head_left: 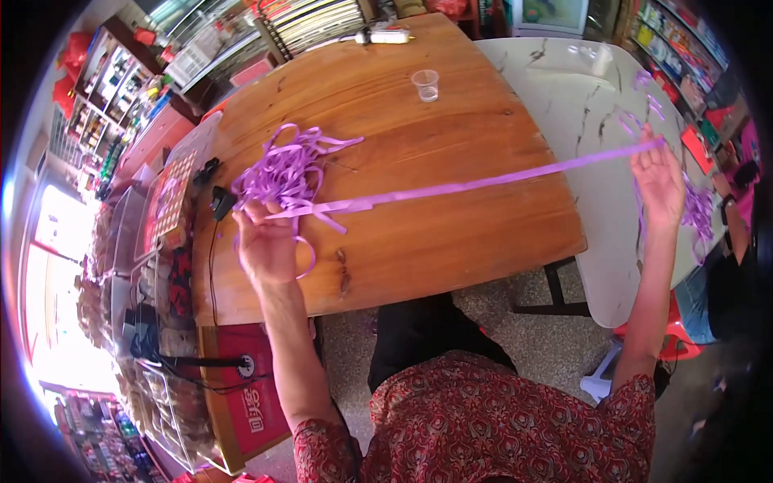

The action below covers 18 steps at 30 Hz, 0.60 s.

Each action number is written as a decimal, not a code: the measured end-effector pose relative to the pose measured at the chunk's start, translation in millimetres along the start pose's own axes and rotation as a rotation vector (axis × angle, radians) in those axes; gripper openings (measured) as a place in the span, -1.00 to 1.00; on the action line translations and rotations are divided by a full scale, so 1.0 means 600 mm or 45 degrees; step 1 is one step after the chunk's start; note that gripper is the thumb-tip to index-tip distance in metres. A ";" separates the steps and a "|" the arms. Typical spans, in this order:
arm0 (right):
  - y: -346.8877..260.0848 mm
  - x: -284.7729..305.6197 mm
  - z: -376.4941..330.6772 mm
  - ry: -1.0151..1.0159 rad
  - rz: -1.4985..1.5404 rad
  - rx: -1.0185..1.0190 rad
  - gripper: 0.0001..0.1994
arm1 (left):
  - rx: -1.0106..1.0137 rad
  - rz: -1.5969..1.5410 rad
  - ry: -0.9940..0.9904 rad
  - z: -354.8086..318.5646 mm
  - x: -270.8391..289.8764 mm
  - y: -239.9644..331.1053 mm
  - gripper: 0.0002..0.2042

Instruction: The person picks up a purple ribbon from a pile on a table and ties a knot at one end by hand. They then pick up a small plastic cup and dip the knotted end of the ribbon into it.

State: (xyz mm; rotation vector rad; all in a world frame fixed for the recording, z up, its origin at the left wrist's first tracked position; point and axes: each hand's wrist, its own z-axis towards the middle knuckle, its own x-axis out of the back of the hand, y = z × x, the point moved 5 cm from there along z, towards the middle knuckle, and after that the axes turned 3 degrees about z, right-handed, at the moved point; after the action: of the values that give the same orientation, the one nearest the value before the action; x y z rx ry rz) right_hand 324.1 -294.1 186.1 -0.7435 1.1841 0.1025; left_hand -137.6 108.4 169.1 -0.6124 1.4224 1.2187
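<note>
A purple ribbon (483, 182) stretches taut above the wooden bench (419, 241) between both hands. The left hand (266, 245) fingers pinch one end beside the ribbon pile (282, 171); the right hand (660, 181) fingers grip the far end, their tips hidden behind the hand.

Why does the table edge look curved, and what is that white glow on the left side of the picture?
Head view: the fisheye lens bends the wooden table toward the rim, with black corners; daylight from the left burns out to white glare; the purple ribbon stretched between left hand and right hand stays fairly sharp, while the shelves near the rim smear.
</note>
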 end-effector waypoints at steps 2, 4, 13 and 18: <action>-0.017 0.021 0.011 0.056 0.203 0.018 -0.76 | 0.278 -0.020 -0.499 -0.012 -0.058 -0.039 -0.76; -0.039 0.044 0.021 -0.009 0.403 0.090 -0.78 | 0.146 0.176 -0.222 -0.027 -0.062 -0.058 -0.74; -0.010 0.003 0.029 -0.122 0.134 0.081 -0.69 | 0.239 0.782 -0.154 -0.075 -0.089 -0.139 -0.88; 0.121 -0.128 -0.029 -0.355 -0.933 0.225 -0.70 | 0.233 0.922 -0.225 -0.097 -0.102 -0.171 -0.90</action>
State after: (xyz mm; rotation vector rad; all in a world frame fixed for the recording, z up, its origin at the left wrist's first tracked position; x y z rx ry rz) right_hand 247.2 -225.5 215.5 -0.9290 0.5951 -0.4880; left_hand -54.9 5.4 183.6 0.1668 1.6349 1.6198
